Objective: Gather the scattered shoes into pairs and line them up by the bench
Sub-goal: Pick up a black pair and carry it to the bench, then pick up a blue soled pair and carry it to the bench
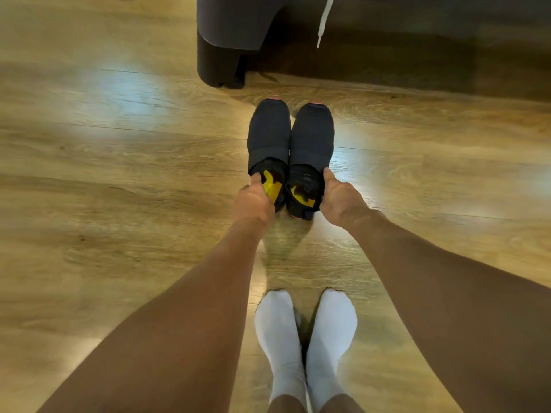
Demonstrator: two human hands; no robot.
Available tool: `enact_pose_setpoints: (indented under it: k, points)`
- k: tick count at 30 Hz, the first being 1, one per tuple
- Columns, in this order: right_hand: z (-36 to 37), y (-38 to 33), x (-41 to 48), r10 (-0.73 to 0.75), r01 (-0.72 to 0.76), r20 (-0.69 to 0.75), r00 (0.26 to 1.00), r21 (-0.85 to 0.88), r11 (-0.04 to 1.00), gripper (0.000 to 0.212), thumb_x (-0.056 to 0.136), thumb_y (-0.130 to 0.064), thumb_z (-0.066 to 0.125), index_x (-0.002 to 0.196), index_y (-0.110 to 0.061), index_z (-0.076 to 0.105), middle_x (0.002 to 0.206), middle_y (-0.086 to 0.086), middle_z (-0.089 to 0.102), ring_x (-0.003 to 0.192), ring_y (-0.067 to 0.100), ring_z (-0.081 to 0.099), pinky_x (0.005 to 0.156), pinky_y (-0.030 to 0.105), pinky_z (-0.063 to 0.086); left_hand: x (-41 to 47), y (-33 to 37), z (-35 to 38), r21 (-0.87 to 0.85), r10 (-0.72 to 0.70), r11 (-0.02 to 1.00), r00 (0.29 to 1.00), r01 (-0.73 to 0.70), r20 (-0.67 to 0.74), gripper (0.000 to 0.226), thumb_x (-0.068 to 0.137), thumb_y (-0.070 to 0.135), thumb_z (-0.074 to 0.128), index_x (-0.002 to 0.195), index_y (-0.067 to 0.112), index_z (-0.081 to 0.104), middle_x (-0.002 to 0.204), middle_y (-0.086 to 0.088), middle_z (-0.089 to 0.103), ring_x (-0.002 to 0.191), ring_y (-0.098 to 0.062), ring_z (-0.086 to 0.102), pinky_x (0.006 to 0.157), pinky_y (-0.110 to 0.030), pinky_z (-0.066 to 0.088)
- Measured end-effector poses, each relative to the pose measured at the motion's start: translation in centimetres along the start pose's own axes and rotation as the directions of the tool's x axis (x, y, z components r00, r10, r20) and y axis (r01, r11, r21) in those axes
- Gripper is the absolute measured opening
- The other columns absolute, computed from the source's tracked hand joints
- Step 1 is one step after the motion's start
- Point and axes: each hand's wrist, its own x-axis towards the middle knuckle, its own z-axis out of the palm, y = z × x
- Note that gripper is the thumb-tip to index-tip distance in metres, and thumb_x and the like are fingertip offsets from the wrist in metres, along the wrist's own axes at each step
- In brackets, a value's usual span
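Two dark navy slip-on shoes with yellow insoles stand side by side on the wooden floor, toes pointing toward the dark bench (226,34). My left hand (253,201) grips the heel opening of the left shoe (268,129), fingers tucked inside. My right hand (340,201) holds the collar of the right shoe (313,132) at its outer side, thumb along the edge. The two shoes touch each other along their inner sides.
A white lace (323,22) hangs down from the bench top. My feet in white socks (304,338) stand just behind the shoes. Wooden floor (119,174) stretches to the left and right.
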Motion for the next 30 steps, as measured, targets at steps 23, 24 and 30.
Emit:
enact_pose_setpoints:
  k: [23, 24, 30]
  points:
    - [-28.3, -21.6, -52.6, -0.771, 0.530, -0.083, 0.631, -0.680, 0.506, 0.055, 0.093, -0.047, 0.041, 0.142, -0.023, 0.036, 0.154, 0.009, 0.028, 0.140, 0.027, 0.026, 0.109, 0.049, 0.027, -46.0, 6.0, -41.1, 0.267, 0.297, 0.947, 0.810, -0.180, -0.506, 0.050, 0.085, 0.047, 0.047, 0.130, 0.025, 0.051, 0.142, -0.009, 0.040, 0.128, -0.031, 0.038, 0.109, -0.051, 0.021]
    - [-29.0, -22.2, -55.3, -0.794, 0.546, -0.088, 0.602, -0.680, 0.489, 0.055, 0.094, -0.048, 0.041, 0.143, -0.023, 0.036, 0.154, 0.008, 0.028, 0.141, 0.027, 0.026, 0.110, 0.049, 0.027, -48.8, 5.4, -42.3, 0.237, 0.279, 0.955, 0.800, -0.176, -0.531, 0.051, 0.085, 0.048, 0.047, 0.131, 0.026, 0.050, 0.143, -0.008, 0.039, 0.129, -0.031, 0.037, 0.110, -0.052, 0.019]
    - [-30.6, -26.1, -69.5, -0.927, 0.637, -0.068, 0.368, -0.708, 0.305, 0.057, 0.093, -0.057, 0.036, 0.142, -0.027, 0.039, 0.151, 0.004, 0.035, 0.140, 0.024, 0.029, 0.112, 0.047, 0.027, -64.8, -0.2, -46.8, 0.079, 0.122, 0.992, 0.663, -0.095, -0.739, 0.049, 0.087, 0.048, 0.052, 0.131, 0.027, 0.052, 0.147, -0.008, 0.037, 0.135, -0.029, 0.034, 0.113, -0.051, 0.016]
